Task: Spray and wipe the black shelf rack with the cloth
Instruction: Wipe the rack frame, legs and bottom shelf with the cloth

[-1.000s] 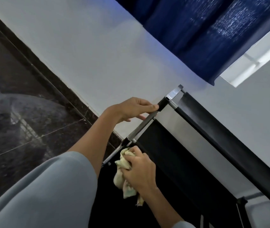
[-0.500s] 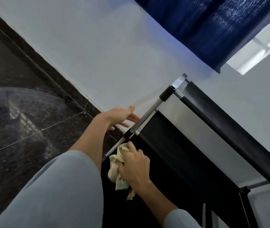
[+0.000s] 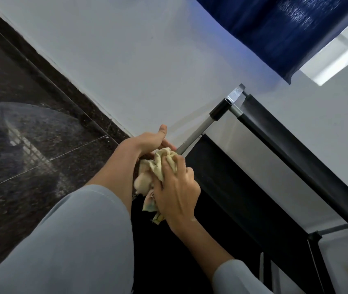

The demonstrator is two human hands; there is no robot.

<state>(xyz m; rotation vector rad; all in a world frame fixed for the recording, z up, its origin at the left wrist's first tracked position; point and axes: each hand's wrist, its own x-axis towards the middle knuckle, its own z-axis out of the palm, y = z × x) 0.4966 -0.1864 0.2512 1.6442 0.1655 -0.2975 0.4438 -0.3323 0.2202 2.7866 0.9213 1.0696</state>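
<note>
1. Across the upper middle of the frame we see the pale wall, with the dark polished floor filling the left side and a blue curtain in the upper right corner; the view is tilted, so the wall's foot runs diagonally.
2. The black shelf rack takes up the right and lower right, its black fabric panels stretched between metal tubes, and it stands just beside the wall.
3. One silver tube slants from the black corner joint down toward the centre of the frame, where our hands meet it.
4. Our right hand, at centre, grasps the bunched yellowish cloth and presses it against the lower end of that tube, which we judge is the wiping stroke.
5. Our left hand, just above and left of the cloth, lies with fingers relaxed and thumb raised, gripping nothing, touching the cloth's upper edge, likely to steady it.
6. No spray bottle is in view.
</note>
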